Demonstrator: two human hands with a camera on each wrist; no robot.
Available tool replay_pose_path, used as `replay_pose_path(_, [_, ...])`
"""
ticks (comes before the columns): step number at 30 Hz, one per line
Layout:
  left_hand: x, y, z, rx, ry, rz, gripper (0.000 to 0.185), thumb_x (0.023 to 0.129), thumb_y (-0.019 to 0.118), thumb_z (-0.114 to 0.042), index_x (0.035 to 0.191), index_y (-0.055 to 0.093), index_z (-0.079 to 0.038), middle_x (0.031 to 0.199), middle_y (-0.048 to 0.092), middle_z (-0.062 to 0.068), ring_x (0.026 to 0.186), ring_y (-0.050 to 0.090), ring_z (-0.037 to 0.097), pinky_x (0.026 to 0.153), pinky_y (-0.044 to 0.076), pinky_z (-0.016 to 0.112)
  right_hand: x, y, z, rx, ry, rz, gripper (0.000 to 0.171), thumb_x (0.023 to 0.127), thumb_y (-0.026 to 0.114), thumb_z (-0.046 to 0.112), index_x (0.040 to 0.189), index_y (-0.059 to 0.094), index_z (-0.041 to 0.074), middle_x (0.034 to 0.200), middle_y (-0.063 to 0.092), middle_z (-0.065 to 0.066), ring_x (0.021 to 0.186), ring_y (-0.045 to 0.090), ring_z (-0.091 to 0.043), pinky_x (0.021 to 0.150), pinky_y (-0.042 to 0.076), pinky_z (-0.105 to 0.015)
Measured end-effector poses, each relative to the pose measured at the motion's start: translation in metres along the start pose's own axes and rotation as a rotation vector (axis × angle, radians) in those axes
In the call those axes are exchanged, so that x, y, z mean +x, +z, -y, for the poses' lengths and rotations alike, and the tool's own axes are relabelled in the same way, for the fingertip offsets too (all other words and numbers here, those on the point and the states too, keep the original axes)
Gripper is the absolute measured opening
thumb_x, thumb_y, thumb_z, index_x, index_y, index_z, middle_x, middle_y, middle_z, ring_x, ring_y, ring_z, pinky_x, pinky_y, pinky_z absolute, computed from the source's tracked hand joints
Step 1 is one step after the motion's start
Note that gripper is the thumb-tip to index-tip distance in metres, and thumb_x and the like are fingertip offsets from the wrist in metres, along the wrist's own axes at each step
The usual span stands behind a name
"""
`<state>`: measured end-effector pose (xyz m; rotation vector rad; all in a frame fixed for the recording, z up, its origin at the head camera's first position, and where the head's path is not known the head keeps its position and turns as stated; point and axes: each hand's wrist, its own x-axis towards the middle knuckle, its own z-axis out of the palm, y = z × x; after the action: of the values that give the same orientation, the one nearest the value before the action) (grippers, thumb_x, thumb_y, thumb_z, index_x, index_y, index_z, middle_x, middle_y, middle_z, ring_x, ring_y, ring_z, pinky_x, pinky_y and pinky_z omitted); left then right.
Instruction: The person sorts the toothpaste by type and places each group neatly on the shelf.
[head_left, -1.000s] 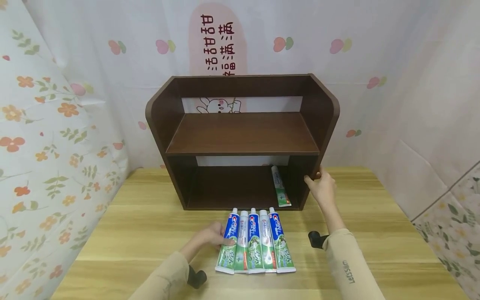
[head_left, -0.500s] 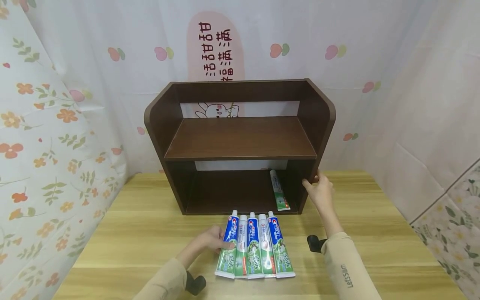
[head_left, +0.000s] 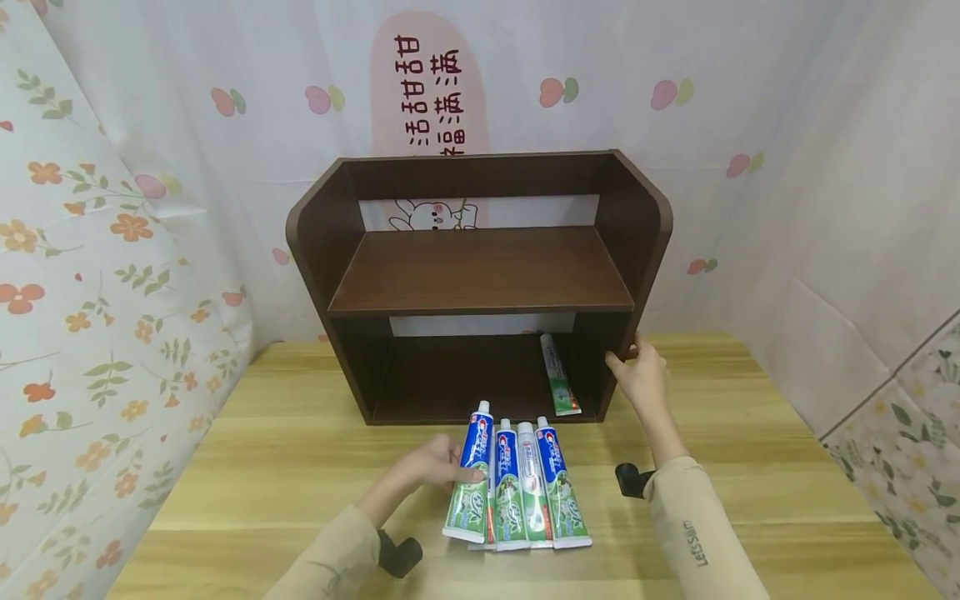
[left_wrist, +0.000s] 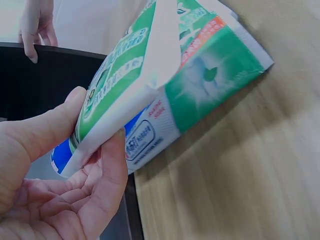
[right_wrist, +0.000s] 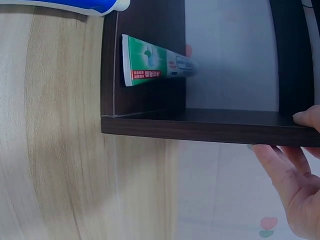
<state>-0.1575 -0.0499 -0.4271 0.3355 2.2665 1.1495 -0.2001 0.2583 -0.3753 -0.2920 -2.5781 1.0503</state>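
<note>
Fingers (left_wrist: 107, 170) round toothpaste tube (head_left: 471, 475)

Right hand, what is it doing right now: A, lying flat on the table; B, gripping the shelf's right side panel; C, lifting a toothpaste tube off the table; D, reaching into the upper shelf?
B: the right hand grips the front edge of the shelf's right side panel, while the left hand holds a tube.
</note>
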Motion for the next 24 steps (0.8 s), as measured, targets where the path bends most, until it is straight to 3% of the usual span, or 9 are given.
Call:
replay_pose_path(5, [0.001, -0.003, -0.006, -0.006, 0.008, 0.003, 0.025, 0.081, 0.069, -0.023, 0.082, 0.064, 0.001, 0.074, 0.07, 0.011, 0.056, 0.058, 0.01, 0.052, 0.044, 0.023, 0.0, 0.001, -0.002, -0.003, -0.005, -0.005, 0.031, 0.085, 0.057, 0.018, 0.111, 0.051, 0.001, 0.104, 0.062, -0.029, 0.1, 0.055, -0.049, 0.082, 0.04, -0.055])
replay_pose_path(15, [0.004, -0.006, -0.007, -0.005, 0.0, 0.009, 0.026, 0.08, 0.071, -0.025, 0.082, 0.064, 0.0, 0.074, 0.07, 0.008, 0.058, 0.061, 0.011, 0.058, 0.052, 0.028, 0.001, 0.003, -0.003, -0.008, 0.002, 0.005, 0.032, 0.085, 0.057, 0.019, 0.111, 0.051, 0.002, 0.105, 0.062, -0.029, 0.101, 0.054, -0.05, 0.081, 0.041, -0.054])
replay_pose_path(24, [0.003, -0.009, -0.017, -0.076, 0.052, 0.031, 0.028, 0.081, 0.069, -0.023, 0.092, 0.064, 0.003, 0.083, 0.071, 0.014, 0.071, 0.069, 0.02, 0.068, 0.057, 0.034, 0.002, 0.003, -0.004, -0.021, 0.005, 0.003, 0.032, 0.085, 0.057, 0.02, 0.111, 0.05, 0.002, 0.106, 0.062, -0.029, 0.101, 0.053, -0.05, 0.083, 0.04, -0.055])
